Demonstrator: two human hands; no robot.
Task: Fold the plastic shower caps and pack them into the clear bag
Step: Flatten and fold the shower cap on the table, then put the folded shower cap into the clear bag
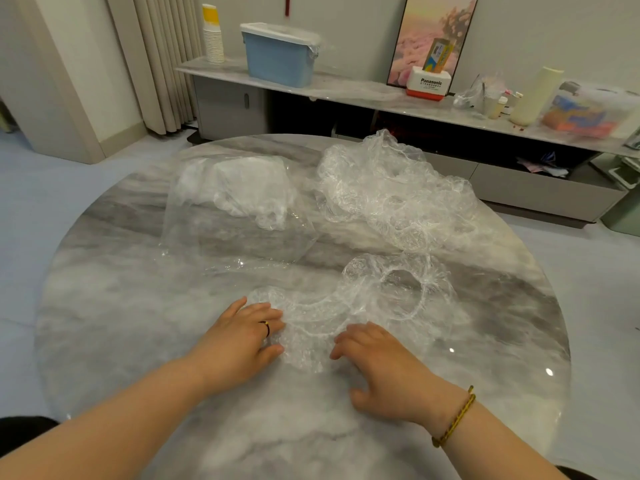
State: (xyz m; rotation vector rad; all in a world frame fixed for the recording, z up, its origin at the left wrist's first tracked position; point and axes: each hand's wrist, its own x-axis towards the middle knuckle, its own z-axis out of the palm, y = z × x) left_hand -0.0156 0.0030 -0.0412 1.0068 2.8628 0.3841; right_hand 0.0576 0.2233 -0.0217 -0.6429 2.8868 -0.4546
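Your left hand (242, 337): fingers nearly straight, lying flat on the left edge of a cap (308, 330), gripping nothing.
Your right hand (377, 368): fingers lightly bent, tips touching the cap's right edge, nothing held.
Cap: flattened on the worktop (138, 323) between both hands.
Second cap (398, 289): just beyond, edges meeting.
Pile (391, 188): far right.
Bag (207, 233): far left, folded caps inside.

The left hand (239, 336) and right hand (384, 368) rest on a crumpled shower cap (311, 318).
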